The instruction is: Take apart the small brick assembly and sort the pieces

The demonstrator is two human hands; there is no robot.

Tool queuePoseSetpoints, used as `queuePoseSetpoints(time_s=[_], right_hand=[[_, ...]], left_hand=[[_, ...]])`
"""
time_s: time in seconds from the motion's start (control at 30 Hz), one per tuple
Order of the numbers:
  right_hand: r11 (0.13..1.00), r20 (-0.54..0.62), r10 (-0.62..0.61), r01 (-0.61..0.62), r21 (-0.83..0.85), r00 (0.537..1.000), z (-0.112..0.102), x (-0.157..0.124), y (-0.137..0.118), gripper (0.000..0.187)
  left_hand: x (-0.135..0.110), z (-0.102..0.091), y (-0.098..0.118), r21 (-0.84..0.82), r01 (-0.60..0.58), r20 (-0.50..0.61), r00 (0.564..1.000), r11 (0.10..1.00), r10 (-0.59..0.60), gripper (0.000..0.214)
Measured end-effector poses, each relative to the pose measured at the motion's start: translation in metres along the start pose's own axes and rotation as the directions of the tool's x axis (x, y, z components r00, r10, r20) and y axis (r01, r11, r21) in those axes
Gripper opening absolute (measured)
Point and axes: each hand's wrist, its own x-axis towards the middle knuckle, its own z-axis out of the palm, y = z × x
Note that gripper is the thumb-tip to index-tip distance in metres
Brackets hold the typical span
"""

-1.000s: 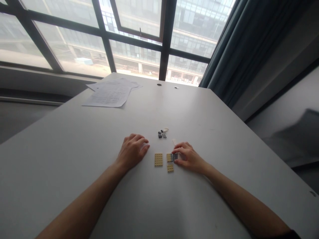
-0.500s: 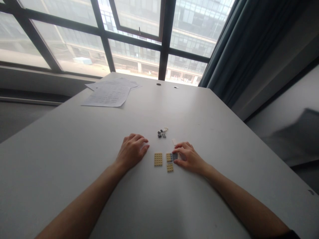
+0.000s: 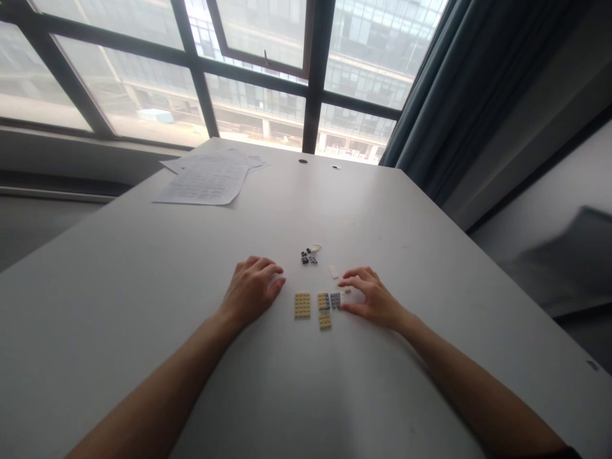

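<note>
My left hand rests on the table with curled fingers, thumb and fingertips apart and nothing seen between them. To its right lies a large tan studded building plate. Beside that are a small tan plate with a grey strip along its right side and another tan plate just below. My right hand is open at the right edge of a grey studded plate. Small pale pieces lie partly hidden within its curve. A flat whitish tile sits just beyond its fingertips.
Several small black, grey and white pieces form a loose group farther out on the white table. Printed paper sheets lie at the far left. Beyond the table are a window and a dark curtain.
My right hand has drawn back to the right from the grey plate and its fingers have spread, uncovering the plate and the pale pieces. My left hand has stayed in place.
</note>
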Motion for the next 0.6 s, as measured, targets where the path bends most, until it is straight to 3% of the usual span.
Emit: queuePoseSetpoints(time_s=[0.6], right_hand=[[0.999, 0.018, 0.037, -0.037, -0.03, 0.999, 0.004, -0.0082, 0.0068, 0.026]], left_hand=[[-0.0001, 0.0011, -0.0009, 0.011, -0.015, -0.001, 1.0, 1.0, 0.015, 0.023]])
